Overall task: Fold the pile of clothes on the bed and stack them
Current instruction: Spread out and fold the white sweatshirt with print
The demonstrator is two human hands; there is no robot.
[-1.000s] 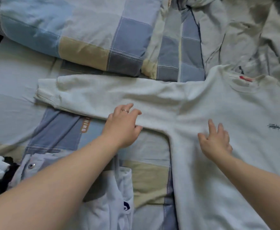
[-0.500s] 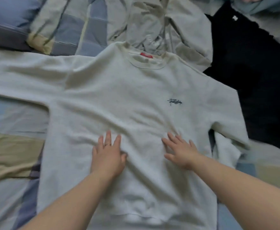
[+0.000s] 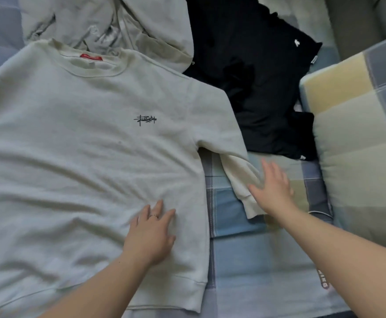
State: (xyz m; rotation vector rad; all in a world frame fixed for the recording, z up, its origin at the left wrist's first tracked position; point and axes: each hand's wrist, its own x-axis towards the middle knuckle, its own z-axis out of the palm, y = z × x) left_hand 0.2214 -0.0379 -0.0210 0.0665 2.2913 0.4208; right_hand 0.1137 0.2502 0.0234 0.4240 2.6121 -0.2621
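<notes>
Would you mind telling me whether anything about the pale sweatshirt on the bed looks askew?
Yes: the sweatshirt lies flat, but its sleeve by the right hand is doubled back under itself, with the cuff pointing towards the person instead of spread outward. The left hand rests flat on the sweatshirt's front.

I'm seeing the sweatshirt [image 3: 84, 157] lying flat on the bed [image 3: 244, 260], hoodie [image 3: 118, 24] sitting behind it, a top [image 3: 256, 88] lying right of that, pillow [image 3: 359, 145] sitting furthest right.

Bed [image 3: 256, 260]: was covered by a blue-and-cream checked sheet.
Near left: pale sweatshirt [image 3: 84, 157] lay flat, front up.
Far: grey hoodie [image 3: 109, 21], crumpled.
Far right: black garment [image 3: 256, 76].
Right: checked pillow [image 3: 359, 145].
</notes>
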